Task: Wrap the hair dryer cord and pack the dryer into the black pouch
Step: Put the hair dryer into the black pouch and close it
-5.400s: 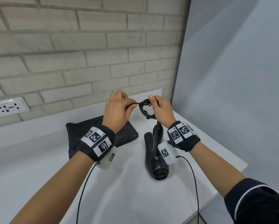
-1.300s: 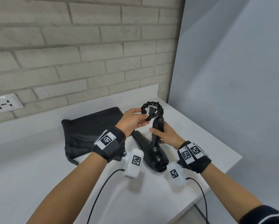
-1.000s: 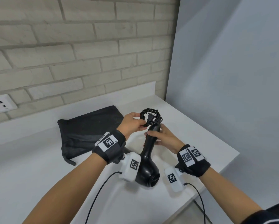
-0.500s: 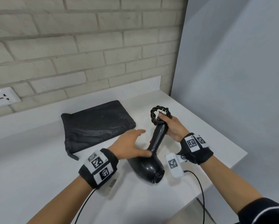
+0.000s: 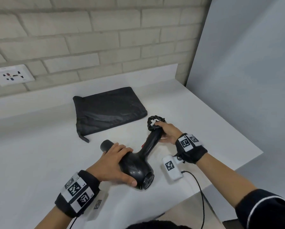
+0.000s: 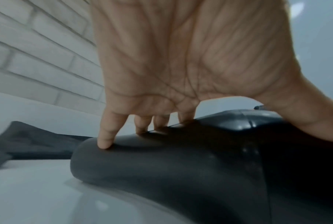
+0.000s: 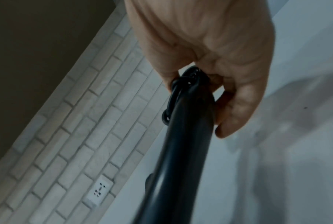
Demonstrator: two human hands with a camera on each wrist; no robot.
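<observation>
The black hair dryer [image 5: 138, 169] lies on the white table [image 5: 39, 154], nozzle pointing far-left and handle [image 5: 152, 141] slanting up to the right. My left hand [image 5: 120, 164] grips its body from above, with fingers [image 6: 106, 136] over the barrel [image 6: 181, 166] and thumb at the rear grille. My right hand [image 5: 164, 132] grips the handle's end together with the coiled cord [image 5: 152, 122], bundled in a small ring there. In the right wrist view the cord coil [image 7: 187, 78] is pinched against the handle [image 7: 188, 136]. The black pouch [image 5: 108, 111] lies flat behind the dryer, untouched.
A brick wall with a white socket plate [image 5: 11, 76] runs along the table's back. A grey panel [image 5: 245, 80] closes off the right side. The table's front-right edge [image 5: 221, 174] is close to my right wrist. Thin wrist-camera cables [image 5: 199, 187] hang over that edge.
My left hand let go of the cord coil, dropped to the dryer's body and closed over it. The dryer now lies lower, nozzle turned left. My right hand slid up to the handle's end and the coil.
</observation>
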